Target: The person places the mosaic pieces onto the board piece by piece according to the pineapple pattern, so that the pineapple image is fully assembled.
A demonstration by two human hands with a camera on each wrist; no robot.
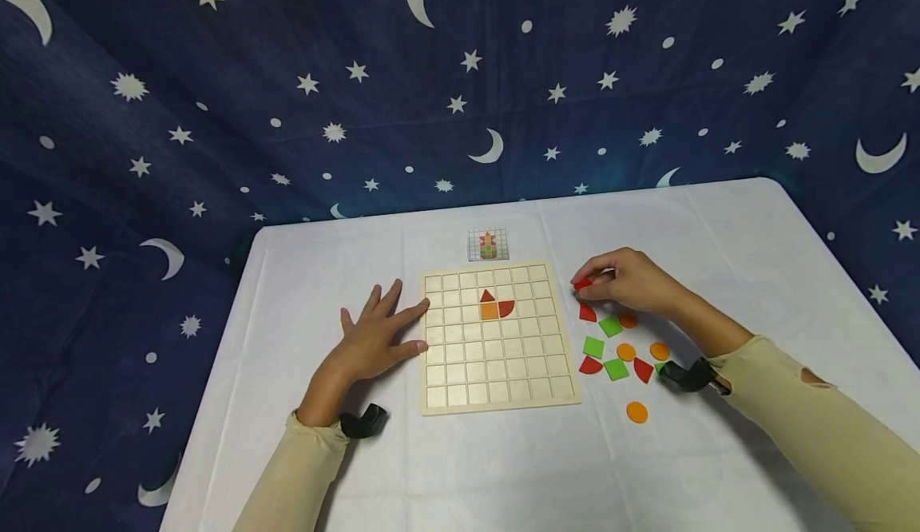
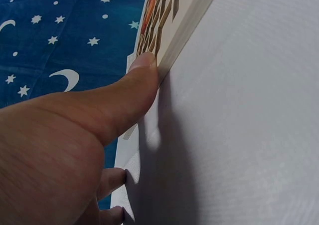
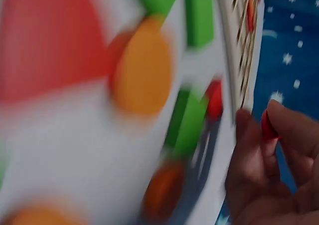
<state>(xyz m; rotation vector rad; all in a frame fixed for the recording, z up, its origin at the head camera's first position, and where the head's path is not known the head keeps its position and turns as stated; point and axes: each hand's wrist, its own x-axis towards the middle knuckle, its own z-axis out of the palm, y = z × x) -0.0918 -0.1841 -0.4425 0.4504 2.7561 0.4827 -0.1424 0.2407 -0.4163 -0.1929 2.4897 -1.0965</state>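
Observation:
A wooden grid board [image 1: 501,372] lies on the white table. On it sit a red triangle [image 1: 486,296], an orange square [image 1: 489,311] and a red quarter-circle piece [image 1: 506,308]. My left hand [image 1: 370,342] is spread flat at the board's left side, thumb and index finger right at its edge; in the left wrist view the thumb [image 2: 124,98] presses there. Between thumb and fingertips, my right hand [image 1: 627,280] pinches a red piece [image 3: 269,126], just right of the board's upper corner. Its full shape is hidden by the fingers.
A small pattern card [image 1: 488,244] lies behind the board. To the right are scattered green squares [image 1: 593,347], orange circles [image 1: 636,412] and red quarter-circles [image 1: 643,370], several partly under the right wrist. A dark starry cloth [image 1: 446,77] hangs behind the table.

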